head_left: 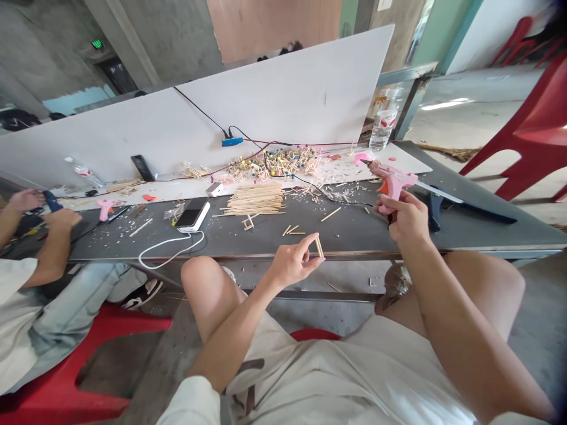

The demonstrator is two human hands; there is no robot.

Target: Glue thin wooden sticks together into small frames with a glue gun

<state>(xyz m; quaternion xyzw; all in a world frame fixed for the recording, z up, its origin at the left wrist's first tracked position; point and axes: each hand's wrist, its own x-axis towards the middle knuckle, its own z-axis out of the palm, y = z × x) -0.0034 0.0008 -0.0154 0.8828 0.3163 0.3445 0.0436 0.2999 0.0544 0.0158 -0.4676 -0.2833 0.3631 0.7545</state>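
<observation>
Grey bench (pixel 478 236) spans the view ahead of me. From my left hand (pixel 290 262), the stick pile (pixel 254 199) lies at eleven o'clock; at two, my right hand (pixel 410 218) grips the pink glue gun (pixel 394 182), nozzle aimed towards ten. Smallest, what look like paired short sticks (pixel 319 247) are pinched in my left hand, long axis near twelve-to-six, with the nozzle apart from them at one o'clock.

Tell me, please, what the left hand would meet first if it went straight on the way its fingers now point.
The left hand would probably first meet the pink plastic glue gun in the right hand, though depth is unclear from this single view, and it might pass beneath.
</observation>
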